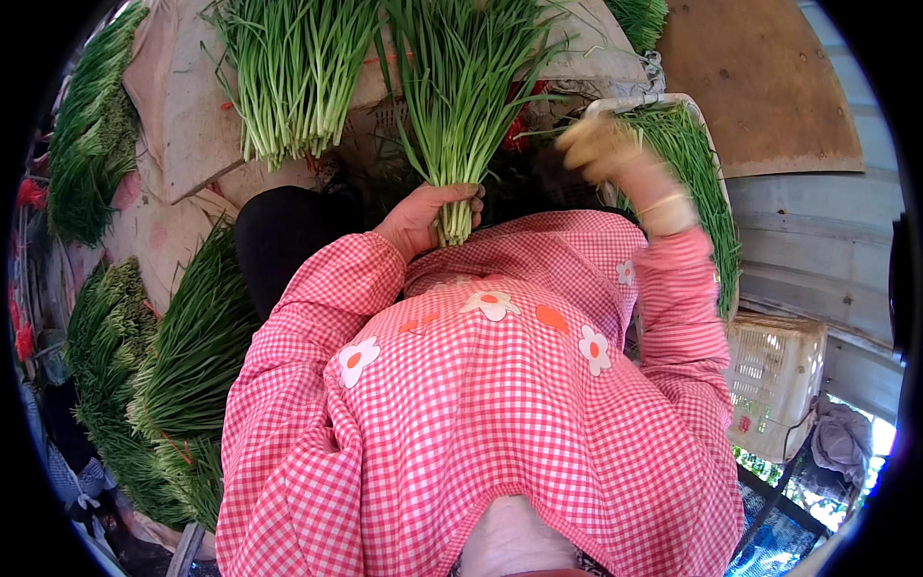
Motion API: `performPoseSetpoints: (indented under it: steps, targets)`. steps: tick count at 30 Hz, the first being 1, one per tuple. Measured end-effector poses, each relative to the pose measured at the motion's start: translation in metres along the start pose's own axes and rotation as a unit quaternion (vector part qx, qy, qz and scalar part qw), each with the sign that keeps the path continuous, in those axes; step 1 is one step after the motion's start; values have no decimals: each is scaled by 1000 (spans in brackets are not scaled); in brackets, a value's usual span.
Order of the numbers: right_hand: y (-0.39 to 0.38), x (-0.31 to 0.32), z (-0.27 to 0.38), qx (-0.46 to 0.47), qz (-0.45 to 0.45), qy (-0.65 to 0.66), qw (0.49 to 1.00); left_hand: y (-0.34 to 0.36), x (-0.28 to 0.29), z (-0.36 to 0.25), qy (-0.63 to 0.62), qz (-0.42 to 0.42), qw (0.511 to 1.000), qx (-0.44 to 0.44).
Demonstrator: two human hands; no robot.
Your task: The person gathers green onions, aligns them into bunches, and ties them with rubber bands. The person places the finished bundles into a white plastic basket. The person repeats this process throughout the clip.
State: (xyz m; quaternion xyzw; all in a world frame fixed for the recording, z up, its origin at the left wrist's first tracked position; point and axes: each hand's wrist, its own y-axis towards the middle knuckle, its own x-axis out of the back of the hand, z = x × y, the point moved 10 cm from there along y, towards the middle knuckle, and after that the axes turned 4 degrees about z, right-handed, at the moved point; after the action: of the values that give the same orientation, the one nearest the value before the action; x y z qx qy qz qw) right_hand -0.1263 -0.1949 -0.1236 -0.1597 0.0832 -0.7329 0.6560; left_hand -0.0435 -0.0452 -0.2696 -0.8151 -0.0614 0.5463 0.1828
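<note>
My left hand (418,216) is closed round the pale lower stems of a fanned bunch of garlic chives (469,115), holding it upright in front of my lap with the green leaves pointing away from me. My right hand (615,163), smeared by motion, is raised to the right of the bunch, over the near edge of a white basket (642,100) filled with loose green chives (685,159). Its fingers are too blurred to read, and it is apart from the held bunch. Another chive bunch (293,87) lies on the board to the left.
Tied heaps of chives (202,337) lie at my left, with more (96,144) farther off. A pale board (197,125) spans the front. A brown wooden sheet (760,87) leans by the corrugated wall (808,226) at right. An upturned white crate (774,380) stands below the basket.
</note>
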Motion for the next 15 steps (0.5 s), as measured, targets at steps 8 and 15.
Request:
performPoseSetpoints:
  steps: [8,15]
  targets:
    - [55,-69,-64,137,-205,-51,968,-5,-5,-1,-12,21,1000,1]
    - [32,-108,-43,-66,32,144,987,-1,-2,-7,42,7,998,-37]
